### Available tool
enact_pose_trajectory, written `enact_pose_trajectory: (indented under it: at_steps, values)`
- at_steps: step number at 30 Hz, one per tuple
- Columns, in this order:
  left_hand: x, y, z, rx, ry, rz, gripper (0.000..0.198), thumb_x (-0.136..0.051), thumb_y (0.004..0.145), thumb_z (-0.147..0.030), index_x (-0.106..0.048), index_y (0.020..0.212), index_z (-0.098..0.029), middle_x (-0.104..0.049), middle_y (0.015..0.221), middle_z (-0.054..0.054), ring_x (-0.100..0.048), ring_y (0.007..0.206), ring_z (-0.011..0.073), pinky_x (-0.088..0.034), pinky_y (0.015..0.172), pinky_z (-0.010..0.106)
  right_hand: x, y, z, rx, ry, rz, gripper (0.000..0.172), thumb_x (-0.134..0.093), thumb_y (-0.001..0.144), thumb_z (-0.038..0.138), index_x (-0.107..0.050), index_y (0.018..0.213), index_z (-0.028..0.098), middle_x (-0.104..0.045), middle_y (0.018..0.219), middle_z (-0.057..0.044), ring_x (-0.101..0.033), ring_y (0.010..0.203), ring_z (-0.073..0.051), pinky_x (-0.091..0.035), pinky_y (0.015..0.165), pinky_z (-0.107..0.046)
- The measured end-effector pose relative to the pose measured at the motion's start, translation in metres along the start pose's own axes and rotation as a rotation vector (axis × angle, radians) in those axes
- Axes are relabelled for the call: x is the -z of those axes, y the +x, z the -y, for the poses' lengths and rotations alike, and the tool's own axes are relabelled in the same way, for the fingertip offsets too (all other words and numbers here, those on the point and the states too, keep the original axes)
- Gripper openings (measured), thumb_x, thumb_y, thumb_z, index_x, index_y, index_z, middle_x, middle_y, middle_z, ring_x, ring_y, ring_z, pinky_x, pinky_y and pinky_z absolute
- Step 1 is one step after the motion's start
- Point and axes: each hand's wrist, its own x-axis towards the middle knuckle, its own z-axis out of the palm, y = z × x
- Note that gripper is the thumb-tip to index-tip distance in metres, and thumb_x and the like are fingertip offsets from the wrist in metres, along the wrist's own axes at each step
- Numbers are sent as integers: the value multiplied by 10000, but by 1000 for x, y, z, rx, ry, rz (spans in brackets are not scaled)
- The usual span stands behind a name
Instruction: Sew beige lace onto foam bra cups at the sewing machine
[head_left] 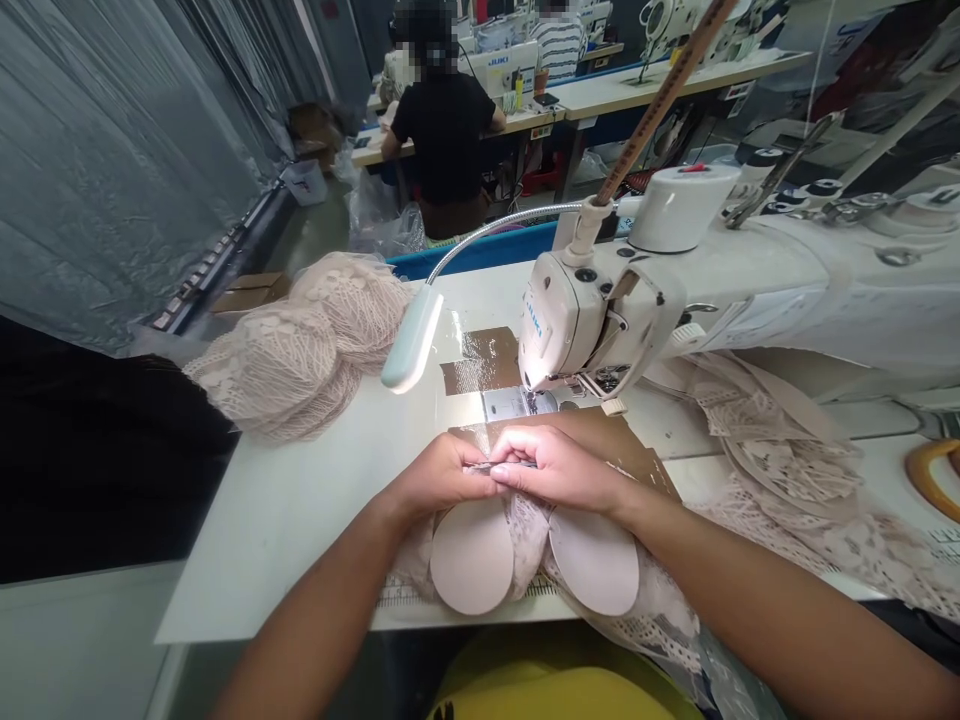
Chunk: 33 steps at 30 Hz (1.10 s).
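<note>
My left hand (442, 473) and my right hand (556, 465) meet at the middle of a beige lace bra (525, 560), fingers pinched on its centre edge. Its two padded cups lie inside up below my wrists, at the table's near edge. The pinched edge sits just in front of the needle plate (517, 403) of a white sewing machine (600, 310). What lies between my fingertips besides the fabric is too small to make out.
A stack of lace bras (300, 350) lies at the table's left, more lace pieces (787, 470) under the machine arm on the right. A gooseneck lamp (412, 340) hangs over the table. A person in black sits at another machine behind. A black mass fills the left.
</note>
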Motion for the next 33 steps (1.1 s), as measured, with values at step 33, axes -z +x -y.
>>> enact_pose_trajectory:
  at_steps: [33]
  values:
    - [3,-51,-13,-175,870,-107,231,-588,611,-167,-375,524,-190,-422,502,-28,-406,489,128,-224,475,251,22,-68,0,-84,-538,-206,325,-366,914,446,-598,875,221,-638,991,-89,-608,851,-233,-485,726,-322]
